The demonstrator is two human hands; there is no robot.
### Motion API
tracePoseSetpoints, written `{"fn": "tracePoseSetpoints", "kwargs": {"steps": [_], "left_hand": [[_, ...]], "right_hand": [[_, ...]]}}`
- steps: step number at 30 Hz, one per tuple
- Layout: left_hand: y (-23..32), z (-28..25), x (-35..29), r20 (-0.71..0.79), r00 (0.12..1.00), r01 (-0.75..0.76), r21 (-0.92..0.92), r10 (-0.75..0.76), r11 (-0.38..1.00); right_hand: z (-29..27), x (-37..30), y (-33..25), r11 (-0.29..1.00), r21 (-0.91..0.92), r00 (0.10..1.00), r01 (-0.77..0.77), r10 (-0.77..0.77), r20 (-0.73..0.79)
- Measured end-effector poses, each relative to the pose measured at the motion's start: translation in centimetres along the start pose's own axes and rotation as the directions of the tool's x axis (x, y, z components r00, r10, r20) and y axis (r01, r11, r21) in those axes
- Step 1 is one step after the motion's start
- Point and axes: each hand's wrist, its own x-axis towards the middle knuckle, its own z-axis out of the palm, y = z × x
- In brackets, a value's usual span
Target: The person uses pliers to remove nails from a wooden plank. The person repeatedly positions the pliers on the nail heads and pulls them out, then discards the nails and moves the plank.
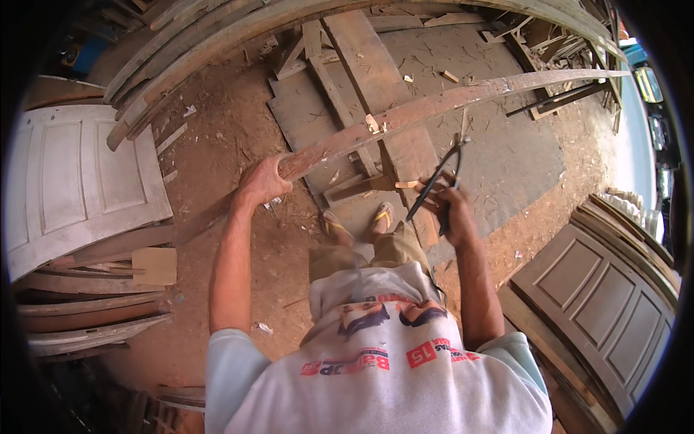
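A long reddish-brown plank (426,107) runs from left to upper right in front of me. My left hand (262,181) is wrapped round it, with the thumb on its upper side. In my right hand (450,201) is a pair of black pincers (438,177), its handles apart and its jaws pointing away from me, close to the plank's near edge. A thin strip shows between the jaws and the plank; I cannot make out what it is. Pale wood chips (372,124) sit on the plank. Under it stands a low wooden bench (369,65).
A white panelled door (87,177) lies at the left above stacked boards (94,311). At the lower right leans a brown panelled door (589,289). Long timbers (195,43) line the far side. A grey sheet (499,173) covers part of the dirt floor, with scattered wood scraps.
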Motion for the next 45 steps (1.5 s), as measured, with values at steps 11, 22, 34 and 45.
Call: {"fn": "tracePoseSetpoints", "kwargs": {"steps": [11, 22, 34, 45], "left_hand": [[0.7, 6.2, -3.5, -0.332, 0.940, 0.009, 0.241, 0.073, 0.971], [1.3, 8.9, -4.4, -0.425, 0.905, 0.108, 0.285, 0.025, 0.952], [1.1, 8.8, -4.4, -0.420, 0.905, 0.072, 0.303, 0.065, 0.950], [0.3, 8.9, -4.3, -0.443, 0.892, 0.049, 0.302, 0.095, 0.952]], "right_hand": [[1.5, -2.0, 3.6, 0.949, -0.278, 0.954, -0.148, 0.211, 0.212], [1.4, -3.0, 2.0, 0.570, -0.813, 0.959, 0.115, 0.149, 0.240], [3.1, -3.2, 4.4, 0.915, -0.374, 0.983, -0.153, 0.180, 0.038], [4.6, -5.5, 2.2, 0.528, -0.837, 0.960, 0.140, 0.133, 0.245]]}}
